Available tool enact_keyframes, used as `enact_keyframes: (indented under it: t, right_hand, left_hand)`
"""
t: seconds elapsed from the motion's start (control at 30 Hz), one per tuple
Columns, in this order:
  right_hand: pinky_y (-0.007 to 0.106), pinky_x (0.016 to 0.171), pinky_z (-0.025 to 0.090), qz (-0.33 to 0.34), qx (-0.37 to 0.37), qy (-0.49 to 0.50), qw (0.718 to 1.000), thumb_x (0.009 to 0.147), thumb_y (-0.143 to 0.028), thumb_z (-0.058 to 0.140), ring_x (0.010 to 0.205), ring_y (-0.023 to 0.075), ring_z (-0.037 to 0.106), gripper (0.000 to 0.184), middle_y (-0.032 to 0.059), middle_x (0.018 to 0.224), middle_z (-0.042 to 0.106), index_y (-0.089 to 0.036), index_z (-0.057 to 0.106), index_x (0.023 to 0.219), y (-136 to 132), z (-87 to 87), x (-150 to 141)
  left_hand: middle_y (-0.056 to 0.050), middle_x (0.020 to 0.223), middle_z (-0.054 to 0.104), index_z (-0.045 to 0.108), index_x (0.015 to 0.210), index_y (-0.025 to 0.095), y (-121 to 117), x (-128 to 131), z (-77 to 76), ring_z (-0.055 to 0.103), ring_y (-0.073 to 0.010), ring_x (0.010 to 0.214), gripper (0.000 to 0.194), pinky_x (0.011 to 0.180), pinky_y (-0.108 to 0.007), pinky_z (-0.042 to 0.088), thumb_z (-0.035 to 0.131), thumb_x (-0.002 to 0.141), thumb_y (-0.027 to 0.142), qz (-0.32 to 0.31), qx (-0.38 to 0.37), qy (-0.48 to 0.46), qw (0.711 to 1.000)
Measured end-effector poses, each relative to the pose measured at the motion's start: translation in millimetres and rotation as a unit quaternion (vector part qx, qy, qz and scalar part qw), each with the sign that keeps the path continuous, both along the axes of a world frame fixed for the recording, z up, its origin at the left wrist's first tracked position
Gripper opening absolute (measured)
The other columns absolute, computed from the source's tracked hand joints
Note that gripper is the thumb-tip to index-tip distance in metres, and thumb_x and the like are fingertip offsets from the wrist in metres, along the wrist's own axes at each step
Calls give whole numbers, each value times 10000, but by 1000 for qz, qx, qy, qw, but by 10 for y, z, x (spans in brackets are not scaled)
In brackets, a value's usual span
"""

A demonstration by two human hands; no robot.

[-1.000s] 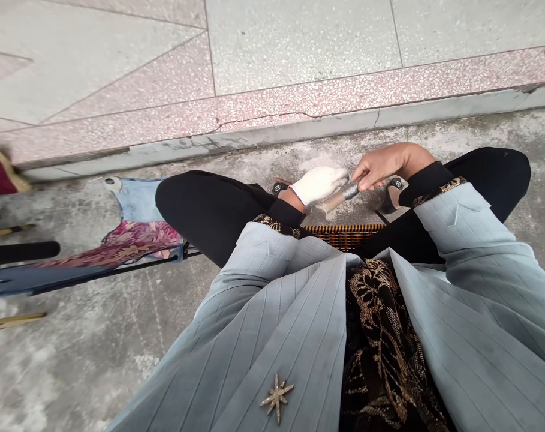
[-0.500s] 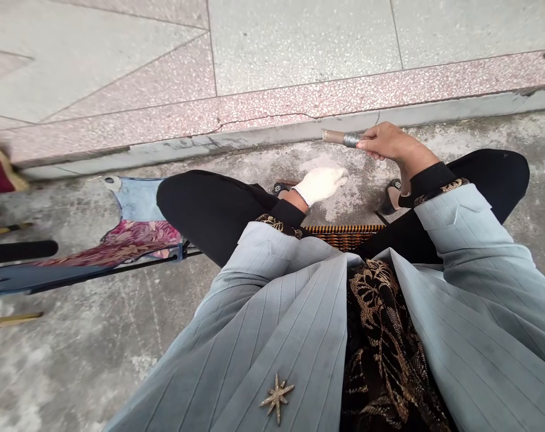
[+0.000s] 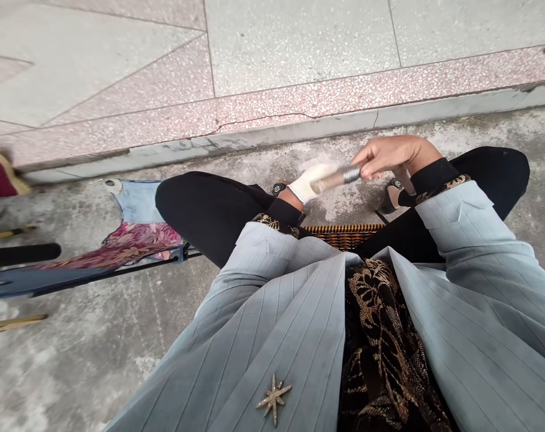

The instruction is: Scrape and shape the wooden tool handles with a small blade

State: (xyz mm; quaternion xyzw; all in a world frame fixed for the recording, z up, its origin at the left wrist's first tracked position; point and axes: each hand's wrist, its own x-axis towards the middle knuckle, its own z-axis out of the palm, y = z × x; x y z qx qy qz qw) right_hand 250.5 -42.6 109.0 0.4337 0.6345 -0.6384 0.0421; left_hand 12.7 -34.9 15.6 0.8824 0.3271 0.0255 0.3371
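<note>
My left hand [image 3: 303, 187], in a white knit glove, is low between my knees. Its fingers look curled in, and the rod's end covers part of them, so what they hold, if anything, is hidden. My right hand [image 3: 384, 155] is bare and pinches one end of a short brown rod [image 3: 330, 181] with silver wire wound around it near my fingertips. The rod is blurred by motion and points down to the left. Its far end overlaps the glove, and I cannot tell whether the two touch.
A woven wicker seat edge [image 3: 344, 235] shows below my hands. To the left stands a folding frame with blue and floral cloth [image 3: 139, 240]. Beside it are a black bar [image 3: 23, 255] and a red object [image 3: 2, 174]. A raised terrazzo ledge [image 3: 272, 123] runs ahead.
My right hand has come down and slightly left, swinging the brown rod's far end down across the glove. My left hand has moved slightly left.
</note>
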Motion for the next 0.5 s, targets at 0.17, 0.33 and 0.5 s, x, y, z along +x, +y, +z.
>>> enact_keyframes:
  t: [0.17, 0.33, 0.5]
  right_hand:
    - [272, 610, 411, -259, 99, 144, 950, 841, -672, 761, 627, 110, 471, 515, 0, 732, 575, -179, 653, 941, -4, 54, 36]
    - [283, 613, 445, -344, 156, 2, 926, 962, -656, 627, 632, 132, 503, 479, 29, 738, 589, -182, 672, 1014, 92, -109, 19]
    - [361, 699, 465, -152, 195, -297, 922, 925, -486, 731, 790, 245, 643, 364, 105, 834, 691, -153, 776, 1066, 168, -256, -16]
  left_hand:
    - [-99, 1104, 756, 705, 1162, 142, 23, 5, 77, 683, -212, 1038, 371, 931, -316, 507, 392, 1071, 318, 27, 13, 31, 999]
    - [-96, 1125, 760, 709, 1203, 153, -27, 60, 151, 694, -213, 1050, 381, 917, -306, 482, 386, 1084, 316, -16, 41, 95, 995]
    - [-125, 1120, 769, 703, 1258, 169, -97, 67, 191, 723, -255, 1028, 402, 844, -333, 479, 394, 1094, 366, -32, 114, 167, 979]
